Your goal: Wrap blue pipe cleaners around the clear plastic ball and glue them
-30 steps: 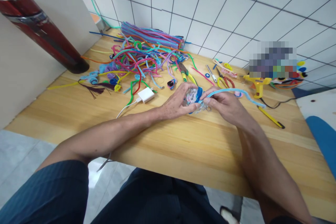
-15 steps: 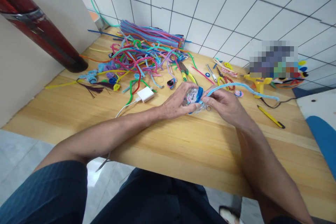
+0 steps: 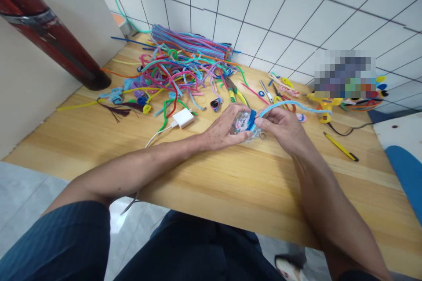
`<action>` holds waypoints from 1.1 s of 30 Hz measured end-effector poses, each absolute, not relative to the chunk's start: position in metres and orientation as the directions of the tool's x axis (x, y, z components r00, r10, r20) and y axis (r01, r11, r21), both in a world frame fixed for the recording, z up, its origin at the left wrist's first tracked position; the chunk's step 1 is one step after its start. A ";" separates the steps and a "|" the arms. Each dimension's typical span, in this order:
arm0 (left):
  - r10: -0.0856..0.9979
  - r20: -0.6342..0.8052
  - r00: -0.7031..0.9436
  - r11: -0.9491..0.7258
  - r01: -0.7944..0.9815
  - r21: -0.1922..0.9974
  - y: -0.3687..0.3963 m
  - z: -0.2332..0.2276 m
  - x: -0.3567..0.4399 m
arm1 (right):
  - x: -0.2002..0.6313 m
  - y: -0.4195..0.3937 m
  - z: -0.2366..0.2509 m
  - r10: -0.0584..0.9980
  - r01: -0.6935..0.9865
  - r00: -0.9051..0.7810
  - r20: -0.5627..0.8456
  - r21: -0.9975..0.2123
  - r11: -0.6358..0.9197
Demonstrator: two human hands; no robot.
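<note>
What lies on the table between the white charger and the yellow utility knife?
In the head view, between the white charger and the yellow utility knife are the left hand and right hand, together holding a small blue-edged piece.

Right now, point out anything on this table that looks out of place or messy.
The pipe cleaner pile is a loose tangle, strands straying over the wooden table. A white charger lies among them, its cable running off the near edge. Both hands, left hand and right hand, hold a small blue-trimmed piece. Nothing looks spilled or broken.
</note>
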State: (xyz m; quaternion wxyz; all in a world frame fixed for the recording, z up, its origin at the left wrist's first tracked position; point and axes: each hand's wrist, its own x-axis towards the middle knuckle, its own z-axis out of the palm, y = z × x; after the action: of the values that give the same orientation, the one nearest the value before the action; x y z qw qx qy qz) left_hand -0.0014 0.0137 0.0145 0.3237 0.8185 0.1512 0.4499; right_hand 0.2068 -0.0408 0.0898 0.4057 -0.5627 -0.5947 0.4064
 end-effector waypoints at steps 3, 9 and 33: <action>0.543 0.635 0.550 -0.742 -0.041 0.669 0.014 0.014 -0.001 | 0.208 -0.038 0.087 0.999 0.281 -0.035 0.032 -0.959 0.041; 0.535 0.641 0.551 -0.753 -0.033 0.657 0.012 0.016 -0.002 | 0.207 -0.037 0.083 0.999 0.216 -0.013 0.039 -0.975 0.041; 0.584 0.619 0.525 -0.734 0.017 0.679 0.012 0.016 -0.005 | 0.189 -0.035 0.079 0.981 0.123 0.183 0.062 -0.992 0.040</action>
State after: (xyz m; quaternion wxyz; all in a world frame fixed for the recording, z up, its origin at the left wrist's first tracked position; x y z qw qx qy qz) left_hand -0.0053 0.0115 0.0158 0.3144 0.8148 0.1843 0.4509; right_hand 0.1886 -0.0346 0.0791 0.5266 -0.5607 -0.4924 0.4072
